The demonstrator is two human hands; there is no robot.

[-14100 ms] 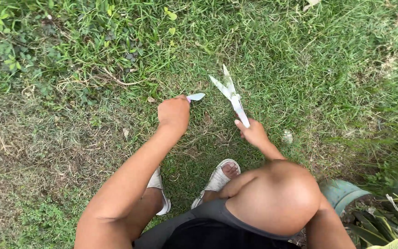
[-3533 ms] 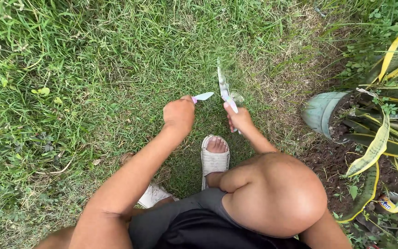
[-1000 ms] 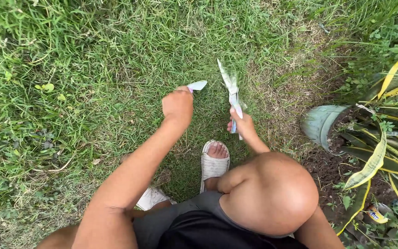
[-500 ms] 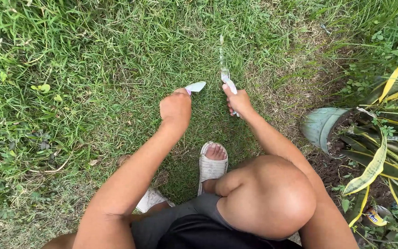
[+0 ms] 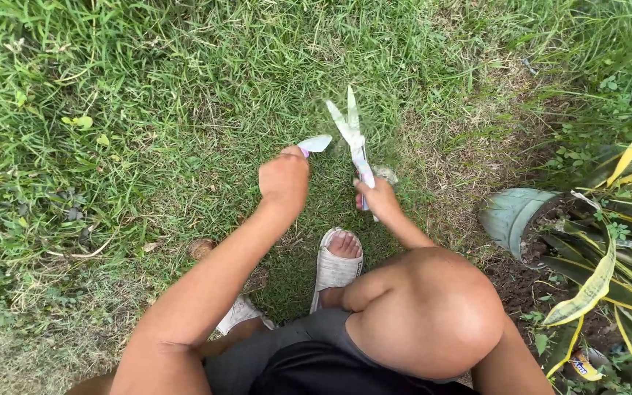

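I squat on grass point(image 5: 148, 110). My left hand point(image 5: 284, 179) is closed around a small tool whose purple handle end and pale blade point(image 5: 316, 143) stick out past the thumb, pointing right. My right hand point(image 5: 378, 199) grips the handle of pale, green-smeared shears point(image 5: 351, 132). Their two blades stand apart in a narrow V, pointing away from me over the grass. The small blade's tip lies just left of the shears. My right knee point(image 5: 426, 314) hides the lower right arm.
My sandalled right foot point(image 5: 336, 260) is planted just below the hands, the left sandal point(image 5: 239, 314) under my left arm. A green pot point(image 5: 510, 216) with a yellow-edged, long-leaved plant point(image 5: 601, 256) and dark soil stands at the right. Taller grass lies ahead.
Half a second ago the shears' blades were together and reached farther out. Now they are apart and my right hand is drawn back toward me. My left hand has barely moved.
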